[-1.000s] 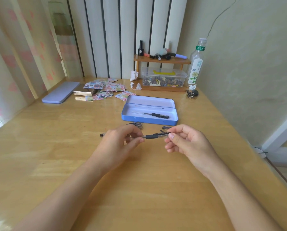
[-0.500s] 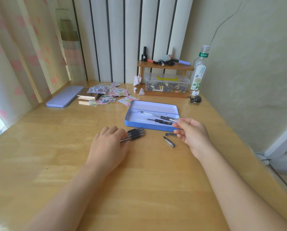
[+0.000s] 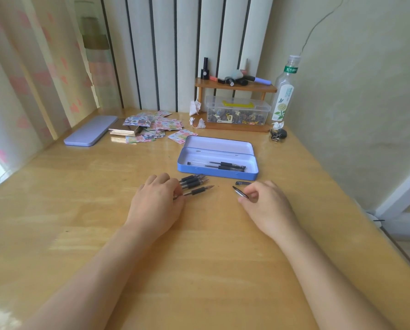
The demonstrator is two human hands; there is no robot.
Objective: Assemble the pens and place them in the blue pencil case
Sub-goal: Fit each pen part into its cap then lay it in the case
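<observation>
The blue pencil case (image 3: pixel 223 174) lies open on the wooden desk, with two assembled pens (image 3: pixel 225 166) inside. In front of its left end lies a small bunch of uncapped pens (image 3: pixel 194 181). My left hand (image 3: pixel 155 206) rests palm down and pinches one uncapped pen (image 3: pixel 198 191) by its rear end; the tip points right. My right hand (image 3: pixel 263 206) holds a pen cap (image 3: pixel 240 192) between thumb and fingers, just above the desk. A second pen cap (image 3: pixel 242 183) lies near the case's front wall.
The case's lid (image 3: pixel 89 134) lies at the far left. Stickers (image 3: pixel 156 126) and a small box (image 3: pixel 125 132) are behind. A wooden shelf (image 3: pixel 235 85), a clear storage box (image 3: pixel 237 113) and a bottle (image 3: pixel 283 91) stand at the back right, against the wall.
The assembled pen that my right hand held over the case now lies inside it. My right hand came back and took a cap. My left hand took one uncapped pen from the bunch.
</observation>
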